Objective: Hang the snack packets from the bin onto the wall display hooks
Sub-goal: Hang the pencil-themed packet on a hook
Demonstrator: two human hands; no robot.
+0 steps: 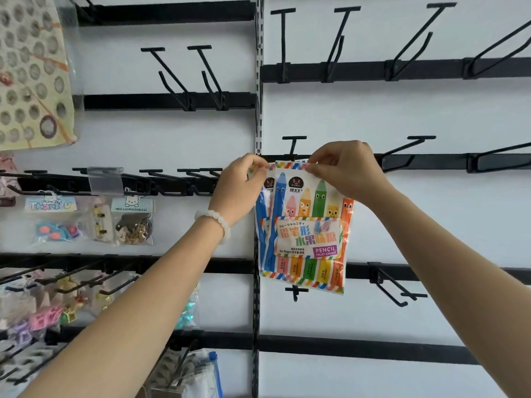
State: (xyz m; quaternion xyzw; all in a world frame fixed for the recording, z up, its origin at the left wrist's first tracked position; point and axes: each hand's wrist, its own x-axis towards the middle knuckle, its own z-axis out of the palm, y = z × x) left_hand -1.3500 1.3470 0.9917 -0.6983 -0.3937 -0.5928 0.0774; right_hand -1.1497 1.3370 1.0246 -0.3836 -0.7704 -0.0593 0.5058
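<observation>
Two candy packets pinched at twelve o'clock by left hand and right hand; could miss hook, tearing hole or dropping.

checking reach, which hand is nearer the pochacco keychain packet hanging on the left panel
Left. The left hand pinches the pencil candy packet's top corner, right of the Pochacco packet; the right hand is farther right.

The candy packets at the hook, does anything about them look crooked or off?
Slightly. The front candy packet hangs tilted, its bottom edge sloping down to the right, and a second packet peeks out behind it on the left, not lined up. Both hands, left and right, pinch the top edges.
</observation>
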